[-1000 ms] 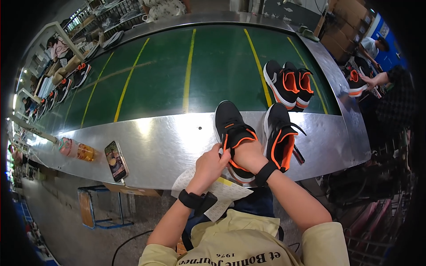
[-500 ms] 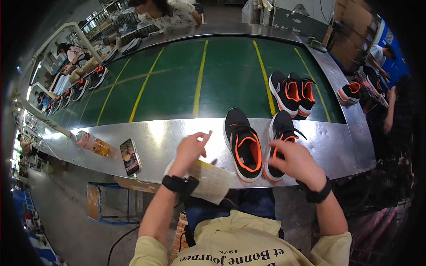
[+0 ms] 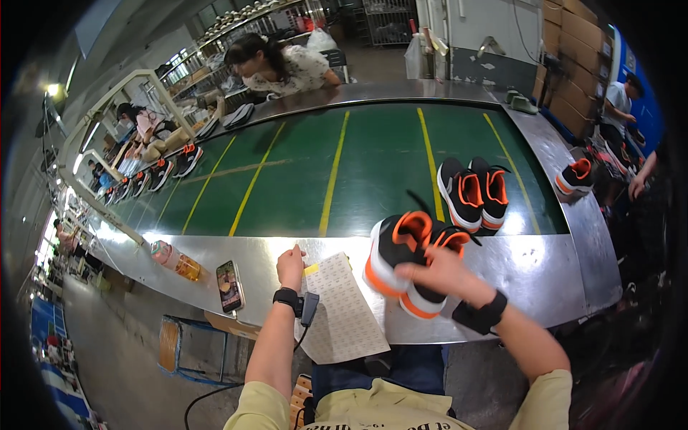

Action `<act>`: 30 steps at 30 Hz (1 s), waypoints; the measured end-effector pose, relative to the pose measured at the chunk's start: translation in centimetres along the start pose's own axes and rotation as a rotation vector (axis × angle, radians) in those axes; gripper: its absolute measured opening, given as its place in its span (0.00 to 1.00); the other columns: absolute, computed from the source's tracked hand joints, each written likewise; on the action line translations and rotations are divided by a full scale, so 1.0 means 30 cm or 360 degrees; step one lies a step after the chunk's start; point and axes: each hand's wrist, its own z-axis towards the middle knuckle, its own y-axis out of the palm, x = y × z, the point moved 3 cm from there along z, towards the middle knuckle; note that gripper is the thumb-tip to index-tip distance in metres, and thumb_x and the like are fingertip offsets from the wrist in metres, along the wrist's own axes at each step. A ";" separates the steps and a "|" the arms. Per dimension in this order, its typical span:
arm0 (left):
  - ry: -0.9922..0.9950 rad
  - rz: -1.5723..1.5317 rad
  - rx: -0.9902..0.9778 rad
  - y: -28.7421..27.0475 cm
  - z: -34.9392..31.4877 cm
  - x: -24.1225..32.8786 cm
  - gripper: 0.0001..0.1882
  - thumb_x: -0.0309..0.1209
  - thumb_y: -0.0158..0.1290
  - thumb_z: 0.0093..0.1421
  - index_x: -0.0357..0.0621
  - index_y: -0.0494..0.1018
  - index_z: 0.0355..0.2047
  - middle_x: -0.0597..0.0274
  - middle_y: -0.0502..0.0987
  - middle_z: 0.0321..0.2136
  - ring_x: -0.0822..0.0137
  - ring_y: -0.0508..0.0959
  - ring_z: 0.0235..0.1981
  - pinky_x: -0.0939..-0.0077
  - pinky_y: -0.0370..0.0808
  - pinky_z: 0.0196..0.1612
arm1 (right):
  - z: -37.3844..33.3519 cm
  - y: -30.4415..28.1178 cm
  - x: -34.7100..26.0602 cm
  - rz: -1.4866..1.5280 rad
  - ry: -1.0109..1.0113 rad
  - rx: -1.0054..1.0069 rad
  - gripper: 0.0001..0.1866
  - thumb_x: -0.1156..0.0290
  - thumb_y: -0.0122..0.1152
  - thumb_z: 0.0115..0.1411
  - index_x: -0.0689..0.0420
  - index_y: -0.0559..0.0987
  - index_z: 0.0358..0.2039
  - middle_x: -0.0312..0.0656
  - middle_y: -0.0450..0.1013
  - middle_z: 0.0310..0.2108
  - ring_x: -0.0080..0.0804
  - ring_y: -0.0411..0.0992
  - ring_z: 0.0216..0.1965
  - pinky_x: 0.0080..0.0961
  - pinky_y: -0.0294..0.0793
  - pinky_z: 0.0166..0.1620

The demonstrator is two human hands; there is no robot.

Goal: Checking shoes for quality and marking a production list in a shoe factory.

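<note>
- Gripping a pair of black-and-orange shoes [image 3: 407,266], the right hand [image 3: 438,272] closes over them, lifted and tilted above the steel ledge [image 3: 530,269], near right.
- Left hand [image 3: 290,264] rests on the sheet of paper [image 3: 342,308], fingers curled on a small yellow bit; grip unclear.
- Risk, I'd say: one hand carries two shoes, so one could slip out.
- The paper overhangs the near edge and could slide off.
- No containers close by; a second pair [image 3: 473,190] sits loose on the green belt [image 3: 301,179].
</note>
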 end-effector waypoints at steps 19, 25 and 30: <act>0.0553 0.0676 0.0421 0.168 0.100 0.056 0.11 0.37 0.51 0.58 0.48 0.74 0.21 0.57 0.72 0.13 0.52 0.72 0.16 0.58 0.64 0.19 | 1.665 -0.323 0.030 0.2445 0.0078 0.0194 0.07 0.69 0.54 0.51 0.58 0.68 0.26 0.40 0.65 0.23 0.34 0.68 0.29 0.27 0.70 0.34; 0.0507 0.0601 0.0378 0.157 0.083 0.068 0.10 0.36 0.52 0.58 0.48 0.74 0.21 0.57 0.73 0.13 0.52 0.73 0.16 0.59 0.65 0.19 | 1.495 -0.340 -0.141 0.2154 0.0249 0.0089 0.31 0.71 0.62 0.50 0.59 0.58 0.52 0.57 0.61 0.49 0.45 0.67 0.50 0.36 0.68 0.51; 0.0434 0.0651 0.0350 0.160 0.117 0.019 0.13 0.41 0.48 0.60 0.50 0.74 0.24 0.55 0.75 0.16 0.48 0.75 0.19 0.54 0.67 0.22 | 0.897 -0.309 -0.141 0.1038 0.0062 -0.0274 0.25 0.63 0.61 0.56 0.57 0.67 0.52 0.38 0.69 0.44 0.33 0.68 0.47 0.31 0.69 0.48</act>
